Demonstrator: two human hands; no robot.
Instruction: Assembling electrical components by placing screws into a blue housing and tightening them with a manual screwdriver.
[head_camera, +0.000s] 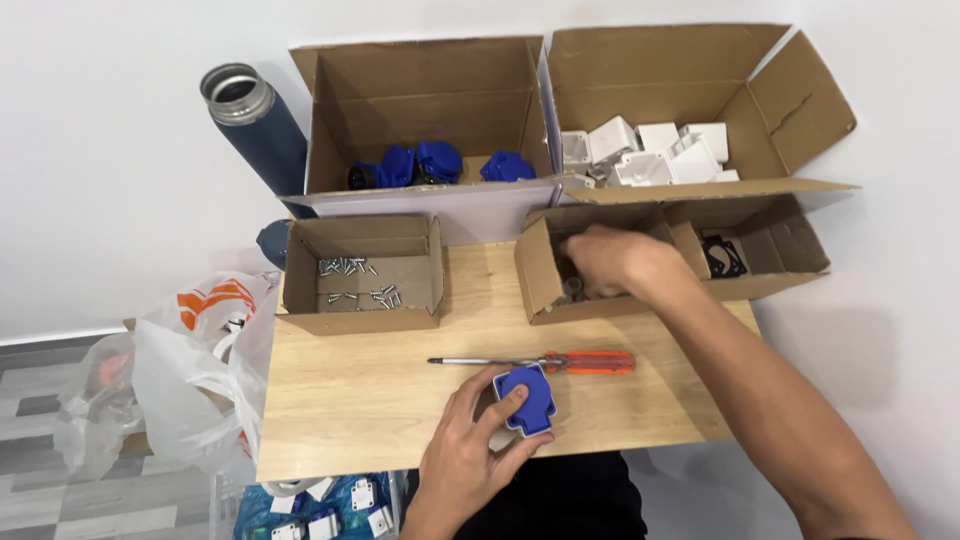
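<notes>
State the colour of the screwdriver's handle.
Orange, translucent, on the screwdriver; the head view shows it best.

a makeshift small-parts assembly station, shown by a wooden board (400, 400) against a white wall carrying open cardboard boxes sorted by part: screws (355, 280), blue plastic pieces (430, 163), white housings (650, 150), plus a loose orange-handled screwdriver (540, 361).

Beyond my work, I see a small cardboard box of silver screws (362, 275), a large cardboard box of white plastic housings (655, 152), a dark blue steel flask (258, 127) and a crumpled white plastic bag (180, 385).
</notes>
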